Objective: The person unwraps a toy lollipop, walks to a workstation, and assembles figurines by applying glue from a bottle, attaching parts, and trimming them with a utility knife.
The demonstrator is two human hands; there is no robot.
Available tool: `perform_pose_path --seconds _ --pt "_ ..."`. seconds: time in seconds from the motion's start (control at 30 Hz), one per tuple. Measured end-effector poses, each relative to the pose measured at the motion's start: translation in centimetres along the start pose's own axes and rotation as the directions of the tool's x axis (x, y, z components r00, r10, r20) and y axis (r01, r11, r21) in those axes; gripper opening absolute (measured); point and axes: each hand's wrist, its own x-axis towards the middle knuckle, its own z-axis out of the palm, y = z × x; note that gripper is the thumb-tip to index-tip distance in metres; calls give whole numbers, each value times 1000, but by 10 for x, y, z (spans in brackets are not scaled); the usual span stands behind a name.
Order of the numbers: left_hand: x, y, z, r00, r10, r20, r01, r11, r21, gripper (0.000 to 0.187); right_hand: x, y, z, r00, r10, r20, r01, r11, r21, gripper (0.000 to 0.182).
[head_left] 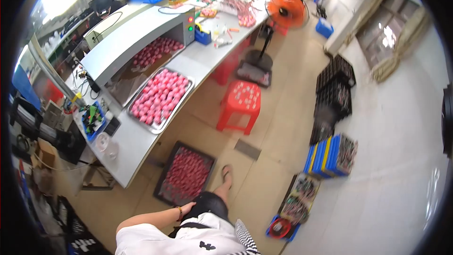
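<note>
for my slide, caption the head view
Left hand at black shorts; pink pieces fill a dark floor tray and a metal bench tray.

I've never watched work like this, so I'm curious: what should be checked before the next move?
1. Left hand free: cannot tell; it is by the black shorts, fingers unclear.
2. Right hand visible: not ok; out of view.
3. Metal tray resting on the bench: ok, full of pink pieces.
4. Floor ahead unobstructed: not ok; a dark tray lies there.
5. Red stool upright: ok.
</note>
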Motion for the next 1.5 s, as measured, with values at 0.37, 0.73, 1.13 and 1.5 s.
perform_pose_path --seconds 0.37,0.73,1.13,1.5 --pt "42 212 105 994 -36 -108 38 999 17 50 145 -304 -47 995 96 14 -92 977 -192 43" --pt "77 323 192 961 158 -227 -269 717 -643 42 355 -470 -122 958 286 6 -268 905 -330 38" --pt "84 358 265 904 51 -424 -422 258 -869 54 244 -685 133 921 190 -340 -386 563 -731 54" --pt "114 474 114 971 163 -176 -232 456 -859 52 307 -780 160 811 -336 -479 -434 203 -878 73"
